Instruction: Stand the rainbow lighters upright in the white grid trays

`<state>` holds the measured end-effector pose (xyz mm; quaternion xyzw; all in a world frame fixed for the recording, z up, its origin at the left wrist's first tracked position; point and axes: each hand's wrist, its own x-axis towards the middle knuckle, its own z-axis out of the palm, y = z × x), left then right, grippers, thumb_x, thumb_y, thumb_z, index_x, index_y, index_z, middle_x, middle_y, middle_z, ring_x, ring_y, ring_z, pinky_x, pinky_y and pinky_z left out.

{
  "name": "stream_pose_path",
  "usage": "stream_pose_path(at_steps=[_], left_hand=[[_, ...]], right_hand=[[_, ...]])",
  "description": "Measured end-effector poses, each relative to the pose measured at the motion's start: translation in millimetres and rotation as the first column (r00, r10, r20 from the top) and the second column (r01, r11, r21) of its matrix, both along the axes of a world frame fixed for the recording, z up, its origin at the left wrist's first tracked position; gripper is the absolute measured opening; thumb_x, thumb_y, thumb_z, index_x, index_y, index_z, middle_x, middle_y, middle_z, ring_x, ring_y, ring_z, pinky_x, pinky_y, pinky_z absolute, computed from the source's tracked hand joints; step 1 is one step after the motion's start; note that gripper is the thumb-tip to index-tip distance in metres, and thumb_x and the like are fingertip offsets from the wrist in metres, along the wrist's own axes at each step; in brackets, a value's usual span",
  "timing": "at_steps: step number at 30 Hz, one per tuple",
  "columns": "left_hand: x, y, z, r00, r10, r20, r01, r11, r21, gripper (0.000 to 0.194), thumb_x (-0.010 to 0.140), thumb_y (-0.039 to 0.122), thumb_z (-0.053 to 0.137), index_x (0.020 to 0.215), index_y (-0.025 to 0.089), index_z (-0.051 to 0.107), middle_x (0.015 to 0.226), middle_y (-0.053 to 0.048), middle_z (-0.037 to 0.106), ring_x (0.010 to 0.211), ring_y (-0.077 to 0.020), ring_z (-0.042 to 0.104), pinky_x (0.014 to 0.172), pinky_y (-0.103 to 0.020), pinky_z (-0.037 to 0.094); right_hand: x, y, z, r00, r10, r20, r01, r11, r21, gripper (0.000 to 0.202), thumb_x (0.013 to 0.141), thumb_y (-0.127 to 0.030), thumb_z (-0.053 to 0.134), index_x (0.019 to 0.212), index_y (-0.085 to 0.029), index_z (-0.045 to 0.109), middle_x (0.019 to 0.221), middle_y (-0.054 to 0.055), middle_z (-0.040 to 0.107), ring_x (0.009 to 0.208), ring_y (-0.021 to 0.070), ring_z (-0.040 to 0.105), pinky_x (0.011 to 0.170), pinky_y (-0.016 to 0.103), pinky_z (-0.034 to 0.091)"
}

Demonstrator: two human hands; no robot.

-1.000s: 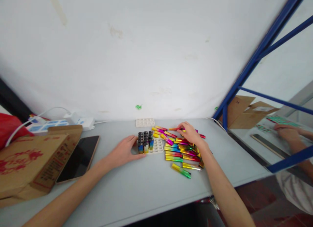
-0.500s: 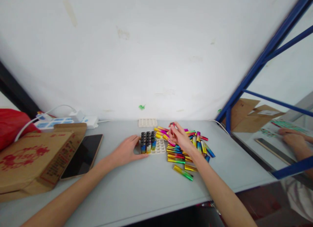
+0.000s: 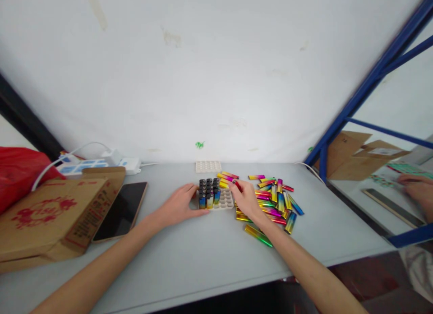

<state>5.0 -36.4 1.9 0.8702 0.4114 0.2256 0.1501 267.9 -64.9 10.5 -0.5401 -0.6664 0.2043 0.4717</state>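
My left hand (image 3: 177,206) lies flat, fingers extended, against the left edge of the white tray (image 3: 219,200) on the desk (image 3: 203,255), gripping nothing. My right hand (image 3: 246,200) is curled, fingertips pinching one red lighter (image 3: 236,184) just over the tray's right side, wrist above the loose lighter pile (image 3: 274,201). Upright lighters (image 3: 209,192) fill the tray's left rows. Both forearms reach forward, converging.
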Motion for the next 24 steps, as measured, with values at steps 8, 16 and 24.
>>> stream_pose_path(at_steps=[8, 16, 24], left_hand=[[0, 0, -0.7, 0.999, 0.007, -0.051, -0.007, 1.0, 0.0, 0.059, 0.081, 0.079, 0.074, 0.093, 0.024, 0.057, 0.098, -0.007, 0.068, 0.089, -0.0293, 0.065, 0.081, -0.04, 0.052], [1, 0, 0.0, 0.999, 0.005, -0.052, -0.005, 1.0, 0.005, 0.059, 0.081, 0.079, 0.074, 0.091, 0.024, 0.057, 0.098, -0.007, 0.067, 0.089, -0.0288, 0.065, 0.081, -0.039, 0.052], [2, -1, 2.4, 1.0, 0.0, -0.02, 0.0, 1.0, -0.003, 0.057, 0.079, 0.077, 0.076, 0.091, 0.024, 0.06, 0.096, -0.006, 0.068, 0.089, -0.0286, 0.065, 0.082, -0.039, 0.052]], right_hand=[[-4, -5, 6.8, 0.999, 0.039, 0.014, -0.04, 0.999, 0.034, 0.053, 0.104, -0.059, 0.053, 0.064, -0.026, 0.045, 0.059, -0.001, 0.052, 0.059, 0.0184, 0.047, 0.059, 0.032, 0.039], [-1, -2, -0.7, 0.998, 0.024, 0.059, -0.028, 0.997, 0.075, 0.049, 0.104, -0.053, 0.052, 0.064, -0.025, 0.047, 0.059, -0.001, 0.055, 0.059, 0.0179, 0.049, 0.059, 0.031, 0.038], [2, -9, 11.0, 0.972, 0.169, 0.163, -0.185, 0.979, 0.091, 0.035, 0.114, -0.051, 0.045, 0.101, -0.024, 0.064, 0.082, 0.003, 0.069, 0.079, 0.023, 0.066, 0.076, 0.035, 0.053]])
